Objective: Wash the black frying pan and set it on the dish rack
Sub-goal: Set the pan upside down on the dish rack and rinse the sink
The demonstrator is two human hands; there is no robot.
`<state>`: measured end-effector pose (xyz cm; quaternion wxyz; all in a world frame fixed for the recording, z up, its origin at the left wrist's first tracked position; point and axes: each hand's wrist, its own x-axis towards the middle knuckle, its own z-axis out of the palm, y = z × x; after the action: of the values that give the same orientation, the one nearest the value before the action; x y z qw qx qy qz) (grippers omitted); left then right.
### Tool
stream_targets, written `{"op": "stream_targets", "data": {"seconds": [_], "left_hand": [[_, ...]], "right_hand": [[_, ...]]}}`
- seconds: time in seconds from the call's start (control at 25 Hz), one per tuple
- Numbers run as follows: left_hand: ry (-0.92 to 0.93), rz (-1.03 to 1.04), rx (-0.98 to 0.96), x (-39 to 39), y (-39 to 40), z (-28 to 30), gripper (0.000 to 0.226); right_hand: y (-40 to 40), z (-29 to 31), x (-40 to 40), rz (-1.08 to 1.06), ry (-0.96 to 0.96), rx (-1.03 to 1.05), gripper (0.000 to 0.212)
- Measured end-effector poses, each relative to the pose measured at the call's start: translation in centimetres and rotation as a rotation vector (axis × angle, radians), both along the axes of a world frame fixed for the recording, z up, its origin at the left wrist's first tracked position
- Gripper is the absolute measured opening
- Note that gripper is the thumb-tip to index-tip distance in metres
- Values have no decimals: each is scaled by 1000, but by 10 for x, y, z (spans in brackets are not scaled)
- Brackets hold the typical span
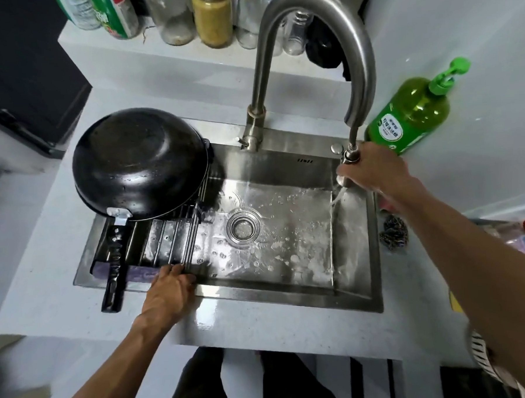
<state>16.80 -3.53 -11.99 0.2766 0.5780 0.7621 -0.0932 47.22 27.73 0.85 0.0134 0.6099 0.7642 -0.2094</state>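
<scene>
Black frying pan [137,162] — upturned on dish rack [166,240]

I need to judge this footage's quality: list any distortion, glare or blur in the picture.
Head view: wide-angle bending curves the counter edges and the faucet; bright glare on the wet sink floor and the upturned black frying pan; soft blur at the frame edges and on the water stream below the right hand; the left hand is fairly sharp.

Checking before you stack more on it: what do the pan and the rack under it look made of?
Frying pan: dark metal, apparently coated, glossy wet sheen; its handle looks like black plastic. Dish rack: thin shiny metal rods, probably stainless steel, with dark end strips.
</scene>
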Motion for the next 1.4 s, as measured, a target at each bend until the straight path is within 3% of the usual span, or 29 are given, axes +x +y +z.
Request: {"op": "stream_targets", "data": {"seconds": [0.28, 0.44, 0.84, 1.0, 1.4], "left_hand": [[-9, 1, 36, 1, -2, -1, 31], [-20, 26, 48, -1, -5, -3, 32], [-39, 43, 73, 0, -7, -9, 35], [-47, 39, 68, -3, -8, -6, 30], [-120, 78, 120, -10, -8, 4, 27]], "right_hand": [[-12, -3, 9, -2, -118, -61, 54], [-26, -2, 7, 27, -108, -103, 51], [-66, 0, -29, 11, 134, -306, 11], [-86, -13, -62, 25, 229, -331, 30], [-139, -21, -173, -65, 683, -524, 26]]}}
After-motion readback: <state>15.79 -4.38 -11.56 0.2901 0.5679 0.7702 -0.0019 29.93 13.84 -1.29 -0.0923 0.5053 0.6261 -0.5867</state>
